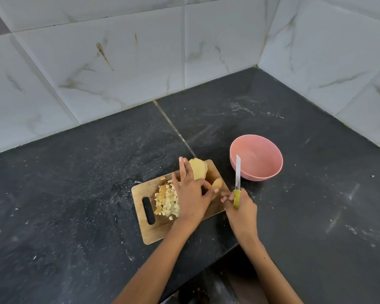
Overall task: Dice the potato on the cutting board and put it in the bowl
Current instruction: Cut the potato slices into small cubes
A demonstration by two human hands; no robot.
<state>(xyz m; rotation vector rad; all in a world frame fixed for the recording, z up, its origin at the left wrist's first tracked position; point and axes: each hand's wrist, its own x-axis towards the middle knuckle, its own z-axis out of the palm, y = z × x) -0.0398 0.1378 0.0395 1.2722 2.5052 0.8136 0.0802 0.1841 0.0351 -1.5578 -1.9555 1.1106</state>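
The cutting board point(150, 232) lies near the front edge of the dark worktop point(75, 183), its handle slot toward the left. A heap of potato dice point(166, 199) sits at the board's middle. Stacked potato slices point(199, 170) rest at the board's far right corner, and one smaller potato piece point(217, 183) lies just beside them. The left hand point(190, 194) rests over the board, fingers loosely spread, fingertips touching the slices, thumb against the smaller piece. The right hand point(239, 210) grips the knife point(237, 183) by its yellow handle, fingers curled round it, blade pointing away. The pink bowl point(270, 170) stands right of the board, holding no potato.
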